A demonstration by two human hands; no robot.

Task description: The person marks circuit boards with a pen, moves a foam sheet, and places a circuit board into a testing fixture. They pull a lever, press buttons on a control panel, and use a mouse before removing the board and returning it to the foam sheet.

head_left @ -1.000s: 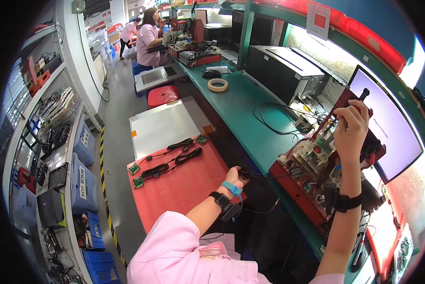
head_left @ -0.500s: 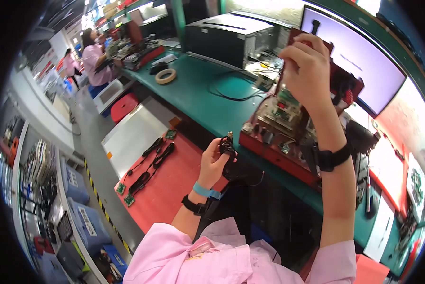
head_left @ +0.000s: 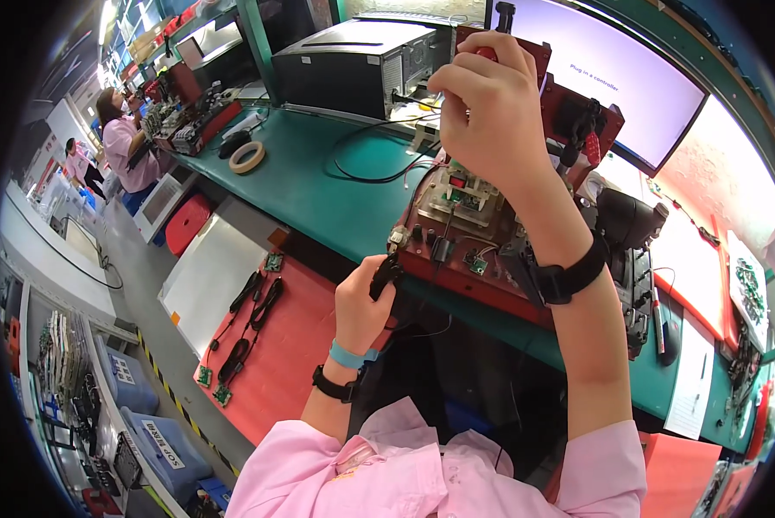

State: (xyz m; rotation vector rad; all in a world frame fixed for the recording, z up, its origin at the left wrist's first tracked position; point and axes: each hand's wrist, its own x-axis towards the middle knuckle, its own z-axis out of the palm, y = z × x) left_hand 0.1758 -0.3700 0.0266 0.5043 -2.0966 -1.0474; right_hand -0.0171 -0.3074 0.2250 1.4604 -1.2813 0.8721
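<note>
Two hands (head_left: 363, 302) (head_left: 487, 104) at red fixture (head_left: 491, 250), perhaps gripping.

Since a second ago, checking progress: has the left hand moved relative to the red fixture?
Yes. The left hand, earlier down over the red mat, now holds a black part against the red fixture at its left front corner.

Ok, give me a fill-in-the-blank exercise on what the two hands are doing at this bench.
1. The right hand is raised and grips a lever with a ____ handle above the red fixture.
2. The left hand holds a black ____ at the fixture's near-left corner.
3. The roll of tape lies on the ____ bench top.
4. Black cables lie on a ____ mat left of the person.

Missing words: red; connector; green; red
</note>
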